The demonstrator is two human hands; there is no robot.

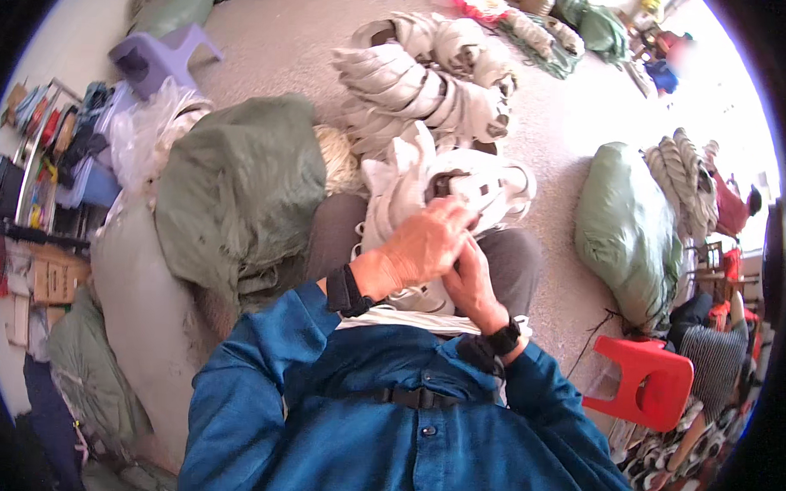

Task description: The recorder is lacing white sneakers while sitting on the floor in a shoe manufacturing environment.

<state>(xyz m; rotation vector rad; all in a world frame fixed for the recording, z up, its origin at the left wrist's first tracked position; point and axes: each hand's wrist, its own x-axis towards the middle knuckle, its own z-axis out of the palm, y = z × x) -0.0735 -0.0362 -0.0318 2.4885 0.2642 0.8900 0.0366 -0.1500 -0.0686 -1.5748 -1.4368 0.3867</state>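
Observation:
A loose heap of off-white pieces that look like shoe uppers (503,187) lies over my lap, with a dark opening showing near its middle. Over that heap, my left hand (417,248) reaches across from the left with its fingers bent and closed. My right hand (475,287) is close under it, thumb and fingers pinched together and almost touching the left fingertips. What lies between the fingers is too small and covered to make out. Beyond my knees, curved stacks of nested off-white uppers (407,86) rest on the floor.
A dark green cloth sack (248,175) bulges at my left, beside a clear plastic bag (141,137) and a purple stool (161,62). To the right are a pale green sack (623,228) and a red plastic stool (639,382). Crowded shelving (41,147) lines the left wall.

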